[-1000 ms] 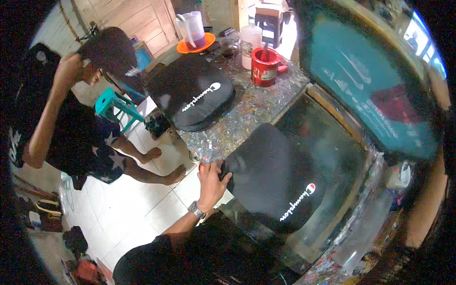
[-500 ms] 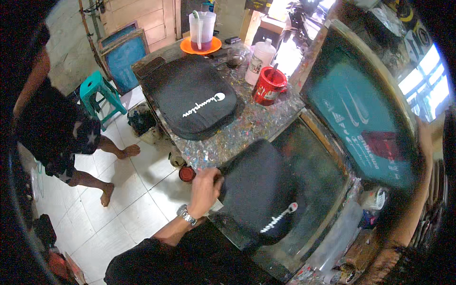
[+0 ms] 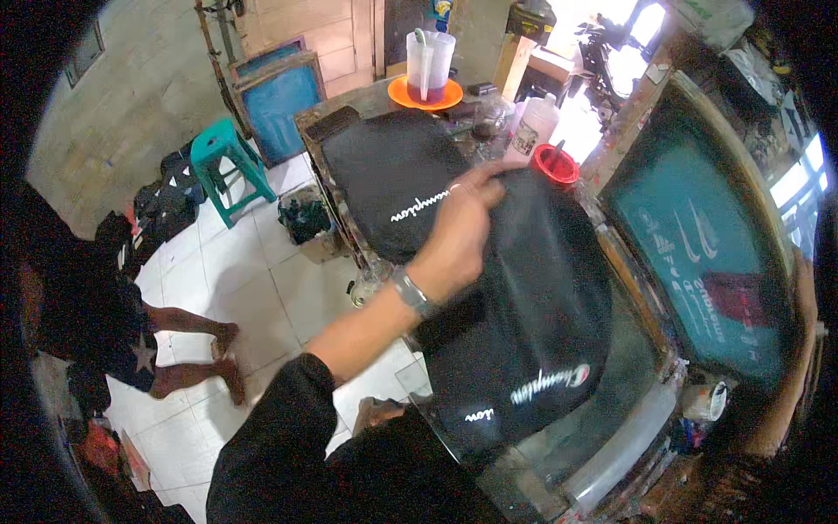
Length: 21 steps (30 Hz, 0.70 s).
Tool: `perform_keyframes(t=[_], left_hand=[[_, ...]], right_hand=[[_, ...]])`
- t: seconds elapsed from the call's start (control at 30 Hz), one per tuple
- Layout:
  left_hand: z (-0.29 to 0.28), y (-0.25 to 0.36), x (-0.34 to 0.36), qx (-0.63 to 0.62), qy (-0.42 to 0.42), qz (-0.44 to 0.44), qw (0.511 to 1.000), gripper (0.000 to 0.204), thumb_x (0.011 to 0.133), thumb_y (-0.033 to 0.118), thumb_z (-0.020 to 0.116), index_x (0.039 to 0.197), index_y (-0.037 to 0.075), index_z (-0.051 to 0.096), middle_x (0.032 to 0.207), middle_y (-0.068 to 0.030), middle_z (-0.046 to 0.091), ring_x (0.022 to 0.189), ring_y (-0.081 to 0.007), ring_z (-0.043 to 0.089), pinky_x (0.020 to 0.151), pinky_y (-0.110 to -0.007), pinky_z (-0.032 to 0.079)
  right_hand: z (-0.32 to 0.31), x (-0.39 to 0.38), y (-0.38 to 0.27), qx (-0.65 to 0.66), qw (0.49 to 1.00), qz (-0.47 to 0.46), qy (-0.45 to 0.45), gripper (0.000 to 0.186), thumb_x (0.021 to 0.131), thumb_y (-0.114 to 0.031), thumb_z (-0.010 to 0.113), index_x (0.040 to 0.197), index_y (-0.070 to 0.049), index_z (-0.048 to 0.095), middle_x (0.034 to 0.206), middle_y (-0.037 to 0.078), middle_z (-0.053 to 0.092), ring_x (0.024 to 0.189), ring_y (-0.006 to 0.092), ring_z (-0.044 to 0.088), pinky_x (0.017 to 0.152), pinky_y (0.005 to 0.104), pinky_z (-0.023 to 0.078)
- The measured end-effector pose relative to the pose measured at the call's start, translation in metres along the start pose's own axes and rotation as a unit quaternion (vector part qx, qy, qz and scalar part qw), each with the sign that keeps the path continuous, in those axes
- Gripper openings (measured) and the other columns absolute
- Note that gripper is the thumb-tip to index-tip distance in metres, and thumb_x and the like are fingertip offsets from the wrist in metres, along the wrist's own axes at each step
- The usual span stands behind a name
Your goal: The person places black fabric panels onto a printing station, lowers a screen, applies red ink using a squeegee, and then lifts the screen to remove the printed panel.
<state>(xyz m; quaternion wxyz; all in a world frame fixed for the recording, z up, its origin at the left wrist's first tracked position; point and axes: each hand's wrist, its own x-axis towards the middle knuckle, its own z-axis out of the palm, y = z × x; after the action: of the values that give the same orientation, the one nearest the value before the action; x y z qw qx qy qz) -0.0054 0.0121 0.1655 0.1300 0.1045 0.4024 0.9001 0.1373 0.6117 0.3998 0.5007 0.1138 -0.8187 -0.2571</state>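
My left hand point(image 3: 458, 231), with a metal watch on the wrist, pinches the far edge of a black fabric panel point(image 3: 559, 288) with white script lettering. The panel is raised at that end and drapes down over the printing board. Part of a second white print shows at the near end, on black fabric point(image 3: 458, 432) beside it. Beyond my left hand lies another black panel point(image 3: 384, 166) with similar lettering, partly covered by the hand. At the far right my right hand point(image 3: 804, 266) grips the edge of a tilted printing screen point(image 3: 646, 205) with teal mesh; its fingers are partly dark.
A red paint pot point(image 3: 556, 166), a pale bottle point(image 3: 534, 127) and a clear jug point(image 3: 430, 61) on an orange plate point(image 3: 456, 98) stand at the table's back. A teal stool point(image 3: 225, 162) and a bin point(image 3: 305, 218) are left. Another person's legs point(image 3: 188, 349) show on the tiled floor.
My left hand has gone from the panel's left edge to farther forward and right, lifting the panel's far end. The right hand stays at the screen. The other person's legs have shifted.
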Motion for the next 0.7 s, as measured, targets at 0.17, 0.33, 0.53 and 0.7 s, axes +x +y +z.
perform_keyframes(t=[0.17, 0.33, 0.53, 0.7], left_hand=[[-0.105, 0.098, 0.065, 0.079, 0.146, 0.165, 0.972, 0.041, 0.098, 0.006, 0.045, 0.135, 0.007, 0.063, 0.115, -0.0104, 0.071, 0.105, -0.0236, 0.066, 0.098, -0.036, 0.052], [-0.171, 0.046, 0.04, 0.66, 0.284, 0.473, 0.51, 0.048, 0.1, 0.013, 0.058, 0.146, 0.002, 0.05, 0.132, -0.0173, 0.064, 0.122, -0.0343, 0.057, 0.108, -0.048, 0.042], [-0.075, -0.13, -0.157, 0.759, -0.482, 0.054, 0.435, 0.072, 0.094, 0.062, 0.059, 0.157, 0.032, 0.042, 0.17, -0.0106, 0.023, 0.156, -0.0421, 0.017, 0.12, -0.069, 0.008], [0.021, -0.202, -0.2, 0.758, -0.418, 0.078, 0.494, 0.073, 0.093, 0.057, 0.064, 0.156, 0.027, 0.043, 0.167, -0.0159, 0.027, 0.154, -0.0454, 0.019, 0.116, -0.074, 0.013]], right_hand=[[-0.065, 0.04, -0.058, 0.087, 0.87, 0.352, -0.334, 0.058, 0.104, -0.045, 0.043, 0.067, -0.003, 0.058, 0.062, 0.011, 0.054, 0.061, 0.0261, 0.05, 0.061, 0.0436, 0.041], [-0.087, 0.059, -0.088, 0.045, 0.894, 0.307, -0.322, 0.057, 0.104, -0.045, 0.044, 0.069, -0.002, 0.059, 0.064, 0.011, 0.055, 0.063, 0.0268, 0.051, 0.063, 0.0438, 0.041], [-0.065, 0.073, -0.154, 0.117, 0.889, 0.301, -0.324, 0.055, 0.103, -0.045, 0.044, 0.072, -0.002, 0.06, 0.067, 0.012, 0.056, 0.066, 0.0277, 0.052, 0.065, 0.0441, 0.042], [-0.099, 0.059, -0.165, 0.139, 0.882, 0.323, -0.314, 0.054, 0.103, -0.044, 0.044, 0.074, -0.002, 0.061, 0.07, 0.013, 0.057, 0.068, 0.0284, 0.053, 0.067, 0.0444, 0.043]])
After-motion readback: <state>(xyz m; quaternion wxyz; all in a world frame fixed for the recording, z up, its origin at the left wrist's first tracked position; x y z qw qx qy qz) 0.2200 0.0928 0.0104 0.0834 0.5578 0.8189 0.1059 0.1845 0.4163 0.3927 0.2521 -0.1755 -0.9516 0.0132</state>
